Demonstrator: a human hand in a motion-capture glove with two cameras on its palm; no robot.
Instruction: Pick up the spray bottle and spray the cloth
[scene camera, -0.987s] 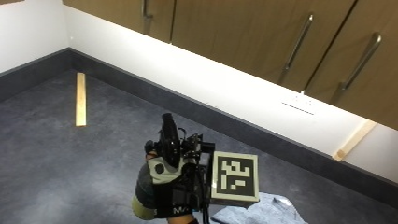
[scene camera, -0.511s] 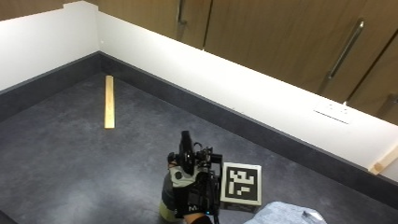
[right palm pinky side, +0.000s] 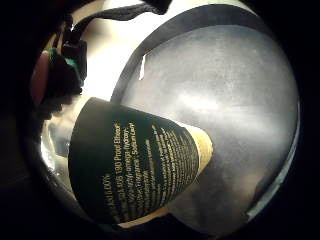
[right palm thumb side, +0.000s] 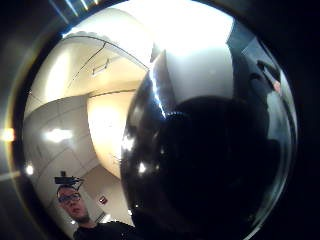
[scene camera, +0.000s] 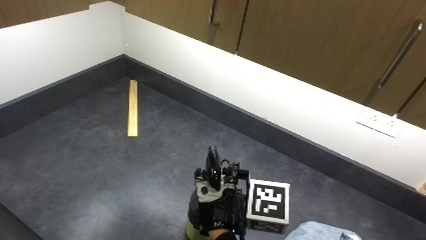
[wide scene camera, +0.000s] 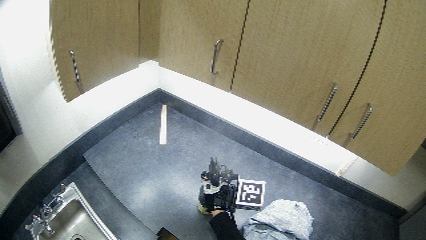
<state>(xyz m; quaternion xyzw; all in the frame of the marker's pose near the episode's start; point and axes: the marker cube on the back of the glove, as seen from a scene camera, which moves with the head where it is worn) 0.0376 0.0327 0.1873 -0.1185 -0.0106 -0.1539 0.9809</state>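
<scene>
We see a dark grey countertop (scene camera: 80, 170) filling a corner, with a white backsplash (scene camera: 279, 95) along its far edges. A pale wooden strip (scene camera: 132, 107) lies flat near the far-left corner. Wooden cabinets (wide scene camera: 299, 55) with metal handles hang above. A socket plate (scene camera: 378, 123) sits on the right wall, and a steel sink (wide scene camera: 66, 222) lies at near left.

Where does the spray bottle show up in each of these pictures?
Outside view: bottle in the gloved hand, low centre, beside the cloth.
Wide outside view: bottle low centre.
Little-finger palm view: its labelled body fills the middle.
Thumb palm view: its dark top looms close.
Shared landmark: grey counter.
</scene>
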